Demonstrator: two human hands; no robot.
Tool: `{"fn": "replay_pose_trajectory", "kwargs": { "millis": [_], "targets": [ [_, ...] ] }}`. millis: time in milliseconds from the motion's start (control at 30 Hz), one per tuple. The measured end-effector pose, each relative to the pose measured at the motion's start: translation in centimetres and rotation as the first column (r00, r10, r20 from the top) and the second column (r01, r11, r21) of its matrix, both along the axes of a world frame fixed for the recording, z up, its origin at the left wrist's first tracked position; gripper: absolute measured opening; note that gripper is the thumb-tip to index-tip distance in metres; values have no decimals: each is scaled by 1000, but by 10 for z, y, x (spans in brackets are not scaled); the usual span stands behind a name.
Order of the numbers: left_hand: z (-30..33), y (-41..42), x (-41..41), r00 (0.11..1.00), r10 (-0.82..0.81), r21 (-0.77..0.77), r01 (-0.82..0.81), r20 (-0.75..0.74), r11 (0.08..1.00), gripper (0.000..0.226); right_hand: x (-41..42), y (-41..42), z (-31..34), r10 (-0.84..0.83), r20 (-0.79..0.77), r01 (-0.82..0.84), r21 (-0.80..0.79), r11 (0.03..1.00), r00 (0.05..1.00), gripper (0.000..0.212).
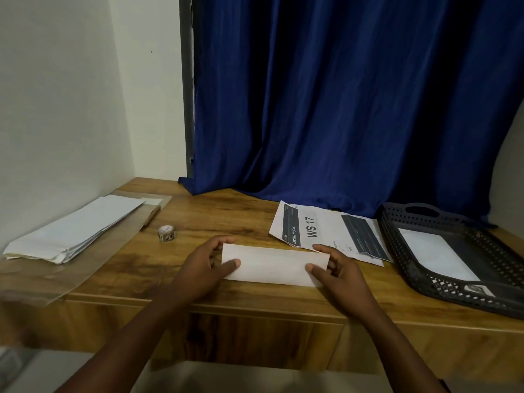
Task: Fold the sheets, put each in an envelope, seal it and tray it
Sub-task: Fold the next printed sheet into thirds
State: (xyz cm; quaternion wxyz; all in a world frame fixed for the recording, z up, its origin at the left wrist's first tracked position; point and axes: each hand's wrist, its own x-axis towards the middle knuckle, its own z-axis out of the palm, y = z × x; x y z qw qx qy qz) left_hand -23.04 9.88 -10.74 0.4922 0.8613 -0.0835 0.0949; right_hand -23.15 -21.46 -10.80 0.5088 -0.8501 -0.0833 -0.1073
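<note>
Envelope [273, 267] mid-table [215, 219], we pinch its ends: left hand [207, 265], right hand [337, 269], fingers curled on it | one already in tray [425, 276] | stack [73, 231] left; seal roll [167, 233] untouched, sealing looks next

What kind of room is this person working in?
Probably a home desk corner, used for mail: a wooden desk against a blue curtain, with a stack of envelopes and a dark tray.
</note>
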Motion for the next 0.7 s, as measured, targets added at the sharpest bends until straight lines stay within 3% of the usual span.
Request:
{"fn": "replay_pose_trajectory", "kwargs": {
  "millis": [100,167,300,400,533,600,700],
  "targets": [
    [-1,-5,9,992,116,50,-118,38,992,64,10,4,-6,-119,-10,118,-47,992,993,54],
    [-1,-9,8,985,167,127,-171,43,977,77,13,6,-8,-188,0,186,-160,969,982,65],
    [-7,-14,6,980,185,245,-197,73,949,84,14,7,-11,-221,42,222,-345,912,974,76],
    [-11,-13,6,987,129,357,-156,97,921,74,13,7,-12,-222,68,232,-359,904,973,66],
    [-14,-13,6,998,-20,645,-18,52,764,63,9,8,-18,-191,162,240,-381,893,968,38],
    [-13,-16,4,999,-33,691,13,16,723,78,5,9,-20,-170,223,250,-403,881,960,30],
    [-11,-18,4,999,-38,714,42,-21,699,71,1,10,-20,-115,312,256,-459,851,943,30]
  ]
}}
